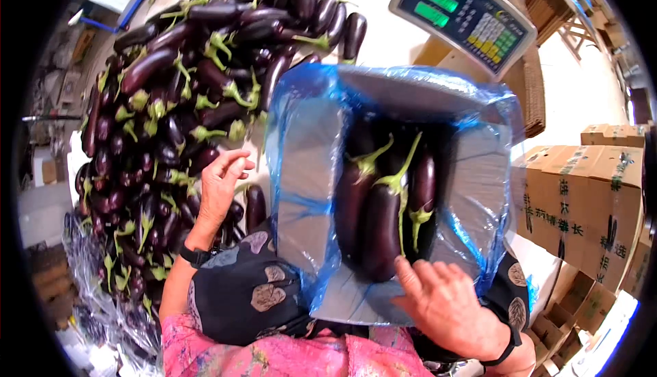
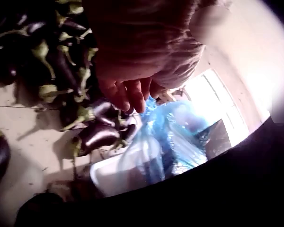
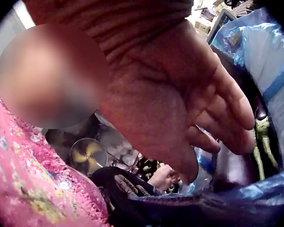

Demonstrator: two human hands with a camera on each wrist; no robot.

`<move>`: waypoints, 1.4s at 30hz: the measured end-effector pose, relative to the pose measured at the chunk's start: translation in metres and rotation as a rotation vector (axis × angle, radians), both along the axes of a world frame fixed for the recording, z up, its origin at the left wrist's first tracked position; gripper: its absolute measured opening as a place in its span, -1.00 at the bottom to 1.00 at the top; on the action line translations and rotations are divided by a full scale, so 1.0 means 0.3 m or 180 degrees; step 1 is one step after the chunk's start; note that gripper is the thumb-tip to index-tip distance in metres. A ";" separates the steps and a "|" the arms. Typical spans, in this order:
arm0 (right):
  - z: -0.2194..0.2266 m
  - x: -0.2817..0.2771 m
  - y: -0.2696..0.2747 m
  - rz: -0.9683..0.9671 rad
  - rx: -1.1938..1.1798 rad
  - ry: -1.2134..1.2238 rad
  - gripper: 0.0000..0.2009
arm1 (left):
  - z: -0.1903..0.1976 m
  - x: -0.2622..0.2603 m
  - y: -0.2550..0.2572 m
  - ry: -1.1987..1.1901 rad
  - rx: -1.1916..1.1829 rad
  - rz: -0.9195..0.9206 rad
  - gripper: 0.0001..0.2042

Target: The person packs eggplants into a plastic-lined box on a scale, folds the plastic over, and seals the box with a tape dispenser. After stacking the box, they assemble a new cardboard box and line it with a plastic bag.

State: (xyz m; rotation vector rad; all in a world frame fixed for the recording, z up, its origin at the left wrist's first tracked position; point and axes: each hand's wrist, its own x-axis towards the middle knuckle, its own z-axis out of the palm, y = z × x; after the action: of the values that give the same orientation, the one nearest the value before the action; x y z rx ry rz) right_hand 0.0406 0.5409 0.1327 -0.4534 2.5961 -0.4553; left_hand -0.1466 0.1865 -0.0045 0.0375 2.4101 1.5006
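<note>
In the head view a box lined with blue plastic film [image 1: 304,206] is in front of the person, with several dark purple eggplants [image 1: 383,233] inside, green stems pointing mostly away. My right hand [image 1: 448,302] hangs over the box's near side, fingers extended and fingertips close to the nearest eggplant's rounded end. Its palm and loosely bent fingers hold nothing in the right wrist view. Left of the box, my left hand [image 1: 222,182] hovers beside the big eggplant pile [image 1: 157,131], fingers loosely bent around nothing. The left wrist view shows those fingers [image 2: 137,97] above eggplants.
A digital scale display [image 1: 465,18] with green readouts stands beyond the box at the upper right. Closed cardboard cartons [image 1: 582,206] are stacked on the right. Crumpled clear plastic [image 1: 96,288] borders the pile at lower left. The person's patterned lap lies beneath the box.
</note>
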 end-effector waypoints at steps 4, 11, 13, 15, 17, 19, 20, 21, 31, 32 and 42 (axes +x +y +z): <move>-0.010 -0.042 0.003 -0.0141 0.0101 -0.0102 -0.41 | -0.188 0.173 -0.251 -0.0624 -0.0072 0.0837 -0.73; -0.044 -0.069 -0.058 -0.0215 0.0174 -0.0334 -0.44 | -0.497 0.647 -0.497 -0.1054 -0.0540 0.0569 -0.77; -0.054 -0.080 -0.079 -0.0243 0.0141 -0.0346 -0.46 | -0.550 0.766 -0.473 -0.0700 -0.0373 0.0655 -0.80; -0.065 -0.087 -0.100 -0.0341 0.0144 -0.0305 -0.52 | -0.493 0.786 -0.433 -0.0818 -0.0336 0.0835 -0.80; -0.073 -0.097 -0.115 -0.0406 0.0028 -0.0182 -0.61 | -0.426 0.775 -0.414 -0.1228 -0.0512 0.0986 -0.78; -0.069 -0.116 -0.137 -0.0530 -0.0084 -0.0111 -0.73 | -0.435 0.780 -0.428 -0.0921 -0.0159 0.1423 -0.78; -0.071 -0.118 -0.148 -0.0578 -0.0213 -0.0051 -0.75 | -0.441 0.770 -0.443 -0.0969 -0.0034 0.1713 -0.79; -0.074 -0.124 -0.152 -0.0666 -0.0305 -0.0096 -0.77 | -0.347 0.727 -0.439 -0.1108 -0.0475 0.1640 -0.77; -0.091 -0.183 -0.177 -0.1149 -0.0434 -0.0073 -0.80 | -0.452 0.418 -0.655 0.0166 -0.1923 0.2189 -0.35; -0.092 -0.198 -0.174 -0.0997 -0.0378 0.0089 -0.80 | -0.481 0.401 -0.659 -0.0144 -0.1813 0.2277 -0.32; -0.185 -0.368 0.048 -0.1608 -0.0468 0.0657 -0.64 | -0.268 0.420 -0.542 -0.1089 0.2455 0.2218 -0.58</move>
State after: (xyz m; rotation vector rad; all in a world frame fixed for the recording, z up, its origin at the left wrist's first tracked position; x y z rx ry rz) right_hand -0.0698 0.5552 0.0773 0.1300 2.8823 -0.8063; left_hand -0.0206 0.0240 -0.0848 -0.8833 1.5039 2.4001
